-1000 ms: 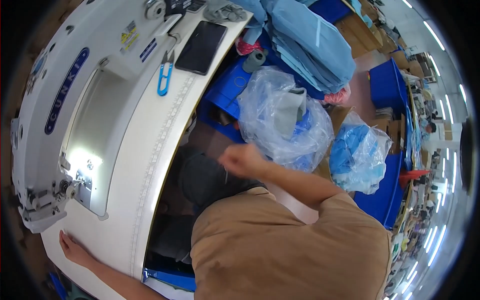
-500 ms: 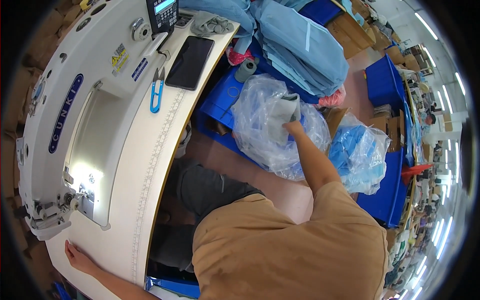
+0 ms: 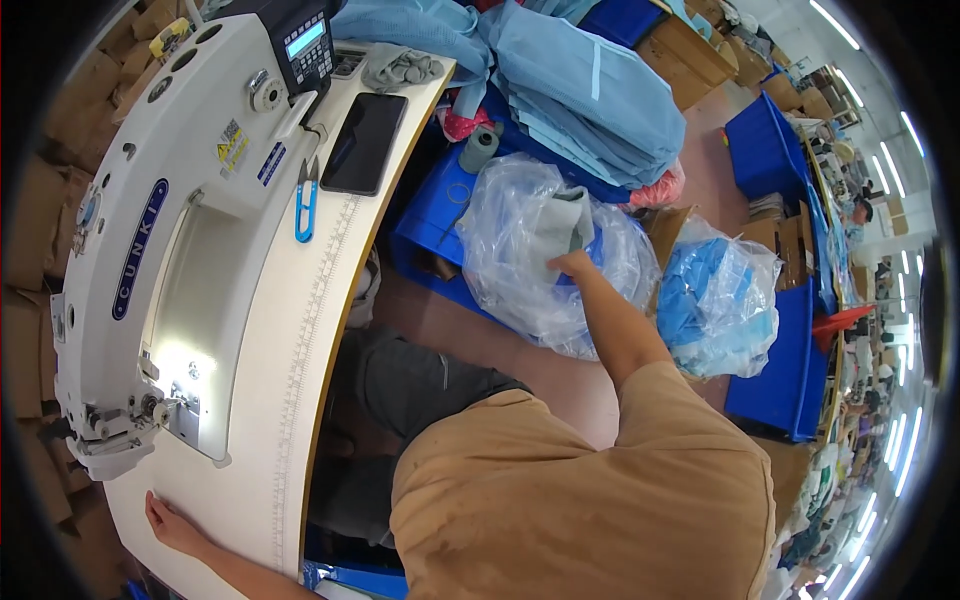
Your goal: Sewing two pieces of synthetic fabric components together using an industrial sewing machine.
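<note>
at the clear bag (image 3: 500, 250), right hand (image 3: 572, 264) seemingly touches grey cloth (image 3: 562, 220).

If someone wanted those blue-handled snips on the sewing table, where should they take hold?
Probably by the blue handle, coming from above at its rounded end: the snips lie flat, with the metal blades pointing away from the person's left hand.

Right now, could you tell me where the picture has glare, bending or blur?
Head view: white glare burns out a patch at the sewing machine; head view: the table edge curves and the corners turn black; head view: the right hand at the grey cloth shows no strong blur; head view: ceiling lights glow near the right rim.
</note>
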Demonstrator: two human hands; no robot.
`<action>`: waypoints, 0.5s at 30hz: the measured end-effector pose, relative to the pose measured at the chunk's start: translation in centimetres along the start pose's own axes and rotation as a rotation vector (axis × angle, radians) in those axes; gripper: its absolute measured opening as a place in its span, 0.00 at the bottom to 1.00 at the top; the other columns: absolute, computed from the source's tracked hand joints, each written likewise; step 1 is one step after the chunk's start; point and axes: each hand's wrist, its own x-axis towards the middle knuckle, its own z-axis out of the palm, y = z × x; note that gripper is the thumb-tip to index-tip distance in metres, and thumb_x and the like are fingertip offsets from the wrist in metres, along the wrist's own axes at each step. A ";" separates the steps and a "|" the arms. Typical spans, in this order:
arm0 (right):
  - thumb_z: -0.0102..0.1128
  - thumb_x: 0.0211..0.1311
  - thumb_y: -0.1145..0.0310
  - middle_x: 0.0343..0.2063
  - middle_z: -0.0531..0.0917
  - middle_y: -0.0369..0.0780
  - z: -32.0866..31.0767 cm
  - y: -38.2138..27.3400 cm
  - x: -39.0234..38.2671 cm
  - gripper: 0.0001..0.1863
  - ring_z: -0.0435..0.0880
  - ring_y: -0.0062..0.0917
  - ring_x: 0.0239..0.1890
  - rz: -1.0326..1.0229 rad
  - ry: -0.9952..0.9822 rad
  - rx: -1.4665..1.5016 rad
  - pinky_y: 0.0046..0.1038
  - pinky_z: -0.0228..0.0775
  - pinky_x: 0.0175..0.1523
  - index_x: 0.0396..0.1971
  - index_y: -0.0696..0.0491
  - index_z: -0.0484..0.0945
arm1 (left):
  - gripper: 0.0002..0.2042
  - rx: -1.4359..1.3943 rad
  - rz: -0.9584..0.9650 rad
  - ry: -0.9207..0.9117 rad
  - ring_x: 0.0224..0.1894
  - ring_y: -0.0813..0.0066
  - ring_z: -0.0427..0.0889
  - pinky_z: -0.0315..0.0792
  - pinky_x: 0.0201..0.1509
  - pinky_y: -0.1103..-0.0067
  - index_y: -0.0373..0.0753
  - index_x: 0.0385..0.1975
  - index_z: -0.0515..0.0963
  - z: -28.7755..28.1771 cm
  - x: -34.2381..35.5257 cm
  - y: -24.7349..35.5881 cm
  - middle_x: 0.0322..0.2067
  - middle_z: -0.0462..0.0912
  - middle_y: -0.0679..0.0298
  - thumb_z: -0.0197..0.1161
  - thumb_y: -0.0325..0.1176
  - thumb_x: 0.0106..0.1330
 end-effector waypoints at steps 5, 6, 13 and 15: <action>0.83 0.50 0.51 0.42 0.94 0.51 1.9 -2.8 -0.5 0.29 0.95 0.40 0.42 0.020 0.053 0.062 0.40 0.86 0.48 0.41 0.63 0.92 | 0.17 -0.077 0.070 0.053 0.48 0.66 0.87 0.81 0.57 0.72 0.38 0.60 0.89 -0.7 0.2 -1.2 0.54 0.91 0.61 0.58 0.40 0.85; 0.83 0.50 0.51 0.42 0.94 0.51 2.1 -3.0 -0.8 0.29 0.95 0.40 0.42 0.021 0.054 0.065 0.40 0.86 0.48 0.41 0.63 0.92 | 0.17 -0.078 0.074 0.053 0.48 0.66 0.87 0.81 0.57 0.72 0.38 0.60 0.89 -0.8 0.2 -1.4 0.54 0.91 0.61 0.58 0.40 0.85; 0.63 0.63 0.61 0.38 0.93 0.53 -5.4 -3.2 -4.0 0.19 0.94 0.50 0.45 -0.110 0.530 0.278 0.46 0.85 0.50 0.40 0.63 0.89 | 0.17 0.032 0.077 0.083 0.44 0.69 0.85 0.80 0.53 0.74 0.37 0.60 0.88 -1.4 -0.9 -0.3 0.45 0.90 0.63 0.59 0.39 0.85; 0.64 0.62 0.64 0.38 0.94 0.49 -12.2 0.4 -1.8 0.19 0.94 0.43 0.44 -0.289 0.933 0.243 0.41 0.84 0.50 0.46 0.62 0.90 | 0.17 0.073 0.105 0.085 0.42 0.70 0.84 0.79 0.53 0.76 0.37 0.60 0.89 -1.1 -0.4 -0.5 0.42 0.88 0.64 0.59 0.38 0.84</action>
